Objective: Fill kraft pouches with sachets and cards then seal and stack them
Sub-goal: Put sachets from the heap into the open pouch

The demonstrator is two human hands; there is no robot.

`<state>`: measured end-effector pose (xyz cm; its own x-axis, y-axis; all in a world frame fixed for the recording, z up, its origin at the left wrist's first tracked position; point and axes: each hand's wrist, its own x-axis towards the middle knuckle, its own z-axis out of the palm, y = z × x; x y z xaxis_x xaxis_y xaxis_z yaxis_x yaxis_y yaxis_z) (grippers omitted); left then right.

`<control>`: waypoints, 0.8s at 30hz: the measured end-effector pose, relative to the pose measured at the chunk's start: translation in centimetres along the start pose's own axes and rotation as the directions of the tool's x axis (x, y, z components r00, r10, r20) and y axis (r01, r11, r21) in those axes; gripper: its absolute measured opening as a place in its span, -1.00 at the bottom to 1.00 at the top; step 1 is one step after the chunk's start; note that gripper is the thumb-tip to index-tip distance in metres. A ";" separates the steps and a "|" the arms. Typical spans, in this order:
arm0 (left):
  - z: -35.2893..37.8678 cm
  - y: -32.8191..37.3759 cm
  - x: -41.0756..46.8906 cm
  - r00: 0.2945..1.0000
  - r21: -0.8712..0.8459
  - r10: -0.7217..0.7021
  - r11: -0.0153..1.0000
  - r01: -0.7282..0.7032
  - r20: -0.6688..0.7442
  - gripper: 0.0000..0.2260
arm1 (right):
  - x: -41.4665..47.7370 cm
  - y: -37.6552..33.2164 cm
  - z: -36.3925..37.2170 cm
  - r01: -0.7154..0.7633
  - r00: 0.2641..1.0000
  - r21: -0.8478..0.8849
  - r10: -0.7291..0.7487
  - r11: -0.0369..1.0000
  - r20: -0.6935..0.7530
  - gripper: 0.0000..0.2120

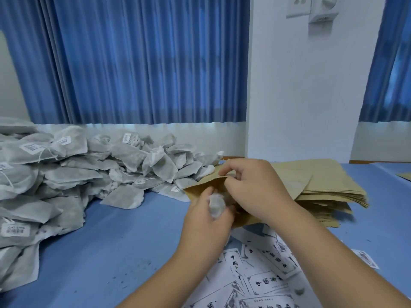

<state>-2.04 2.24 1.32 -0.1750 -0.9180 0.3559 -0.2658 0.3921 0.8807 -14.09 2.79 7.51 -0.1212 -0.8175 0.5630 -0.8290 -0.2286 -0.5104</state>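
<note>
Kraft-brown pouch (201, 190) held with its mouth open above the blue desk (115, 236). The right hand (253, 183) pinches the pouch's upper lip between thumb and fingers, its grip closed on the paper. The left hand (206, 221), just below and to the left, has its grip curled round a grey sachet (215, 206), whose end sits at the pouch mouth. Immediately right of the right grip, a stack of flat kraft pouches (331, 185) lies on the desk, partly hidden by the wrist. Left of both grips spreads a heap of grey sachets (89, 167) with white labels and strings, the nearest lying just beside the pouch's left edge. Below the grips, toward the person, printed white cards (258, 276) lie scattered under the forearms. Beyond the grips hang blue curtains (133, 63) beside a white wall (300, 96).
</note>
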 end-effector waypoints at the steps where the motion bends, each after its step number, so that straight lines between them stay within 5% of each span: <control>1: -0.1 0.5 -0.1 0.999 -0.093 -0.015 0.996 0.019 0.045 -0.75 | -0.1 -0.4 0.2 0.018 1.000 -0.013 -0.018 1.000 0.009 -0.78; 5: -0.7 1.1 0.1 0.992 -0.406 0.008 0.913 0.043 0.124 -0.80 | -0.5 -1.2 0.1 0.040 0.999 -0.016 -0.040 0.999 0.005 -0.77; 9: -1.2 0.2 0.5 0.993 -0.019 0.099 0.995 -0.098 0.058 -0.82 | -0.6 -1.7 -0.2 0.033 0.998 0.030 -0.031 0.999 -0.050 -0.77; 12: -1.6 -0.3 0.5 0.933 0.365 0.351 0.860 -0.356 0.082 -0.84 | -0.7 -2.1 -0.3 0.058 0.998 0.058 -0.056 0.997 -0.030 -0.76; 15: -2.0 -0.1 0.7 0.874 0.475 0.469 0.745 -0.469 0.127 -0.88 | -0.8 -2.5 -0.4 0.089 0.996 0.073 -0.089 0.993 -0.002 -0.75; 19: -2.3 0.7 0.9 0.869 0.345 0.434 0.799 -0.493 0.237 -0.80 | -1.0 -3.1 -0.5 0.132 0.991 0.124 -0.128 0.983 -0.041 -0.73; 24: -1.7 0.3 0.9 0.910 0.179 0.198 0.944 -0.277 0.363 -0.86 | -1.5 -4.3 -0.7 0.208 0.977 0.249 -0.215 0.946 -0.002 -0.66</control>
<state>-0.68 1.39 2.47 -0.5564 -0.7363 0.3851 -0.3720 0.6351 0.6770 -10.70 5.36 9.37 0.0584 -0.7482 0.6609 -0.6736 -0.5181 -0.5270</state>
